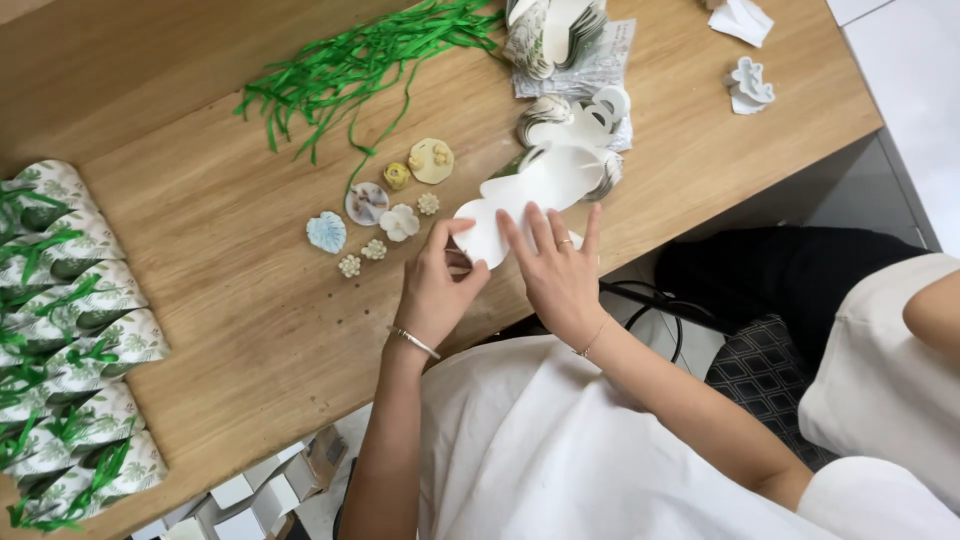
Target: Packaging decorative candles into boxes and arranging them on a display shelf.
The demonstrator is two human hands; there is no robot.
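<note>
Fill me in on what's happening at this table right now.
A person seated at a wooden table works a white die-cut card sheet with both hands. The left hand pinches its near edge; the right hand lies flat on it, fingers spread. Small flower and shell decorations lie beside it, green ribbon strips beyond, and a row of leaf-printed folded packets along the left edge.

Wooden counter (250,300), light grain, runs diagonally. On it: row of leaf-print paper cones with green ribbon (70,340) along left edge; loose pile of green ribbon strips (360,60) at top; cluster of small flower and shell-shaped pieces (385,205) mid-counter; stacks of printed paper cutouts (555,35) at top, more near the edge; white scalloped card sheet (530,195) flat near front edge; small white shaped pieces (748,88) far right.
</note>
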